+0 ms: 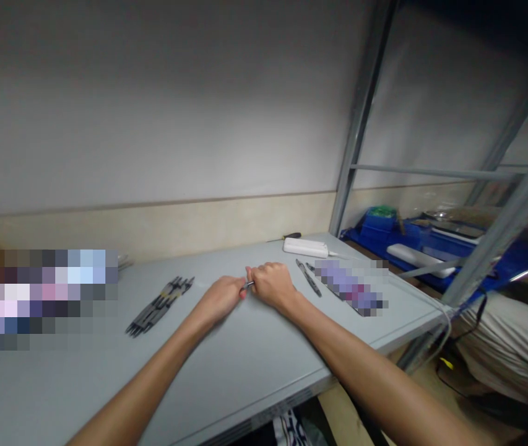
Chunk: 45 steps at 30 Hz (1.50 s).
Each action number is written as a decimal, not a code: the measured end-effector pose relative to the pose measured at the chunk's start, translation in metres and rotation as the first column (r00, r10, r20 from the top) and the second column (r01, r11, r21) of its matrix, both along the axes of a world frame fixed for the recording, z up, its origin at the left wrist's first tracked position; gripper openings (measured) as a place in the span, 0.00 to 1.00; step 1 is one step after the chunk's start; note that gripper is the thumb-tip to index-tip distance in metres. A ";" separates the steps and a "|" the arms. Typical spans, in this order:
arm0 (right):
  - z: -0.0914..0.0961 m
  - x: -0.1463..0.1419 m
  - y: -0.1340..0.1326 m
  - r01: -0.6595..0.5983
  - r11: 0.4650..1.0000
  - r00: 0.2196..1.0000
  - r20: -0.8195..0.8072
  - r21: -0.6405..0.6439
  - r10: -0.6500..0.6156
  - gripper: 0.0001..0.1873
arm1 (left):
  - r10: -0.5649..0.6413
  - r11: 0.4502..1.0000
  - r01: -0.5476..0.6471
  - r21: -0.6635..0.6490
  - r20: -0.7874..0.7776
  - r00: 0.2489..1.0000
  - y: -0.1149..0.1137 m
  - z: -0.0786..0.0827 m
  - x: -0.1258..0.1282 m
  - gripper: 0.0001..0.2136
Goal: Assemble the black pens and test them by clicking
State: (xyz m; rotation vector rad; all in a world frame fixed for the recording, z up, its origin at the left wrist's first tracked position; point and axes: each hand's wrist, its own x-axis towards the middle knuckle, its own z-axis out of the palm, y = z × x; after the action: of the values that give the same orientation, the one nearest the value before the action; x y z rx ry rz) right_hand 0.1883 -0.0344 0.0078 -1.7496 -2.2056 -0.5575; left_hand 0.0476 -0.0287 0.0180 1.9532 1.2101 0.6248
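My left hand (221, 299) and my right hand (270, 284) meet over the middle of the grey table (254, 365). Both are closed, fingers curled, around one thin pen (247, 285), of which only a short metallic part shows between them. A bundle of several dark pens (159, 305) lies on the table to the left of my left hand. Two more dark pens (309, 277) lie just right of my right hand.
A white oblong box (306, 248) and a dark tool (290, 236) lie at the table's back edge by the wall. Metal shelving (361, 118) stands to the right, with blue trays (412, 238) behind it. Another person (509, 347) in light clothing is at the far right.
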 end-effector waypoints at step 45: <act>0.000 0.011 0.000 -0.232 0.970 0.972 -0.020 0.073 0.234 0.16 | 0.130 0.928 -0.134 0.348 0.036 0.991 0.031 -0.018 -0.039 0.14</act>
State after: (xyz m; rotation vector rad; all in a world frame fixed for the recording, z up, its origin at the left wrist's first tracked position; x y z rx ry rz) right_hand 0.1993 -0.0341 0.0082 -1.4284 -2.2999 -0.5435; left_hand 0.0089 0.0027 -0.0002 2.1639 1.3000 0.9774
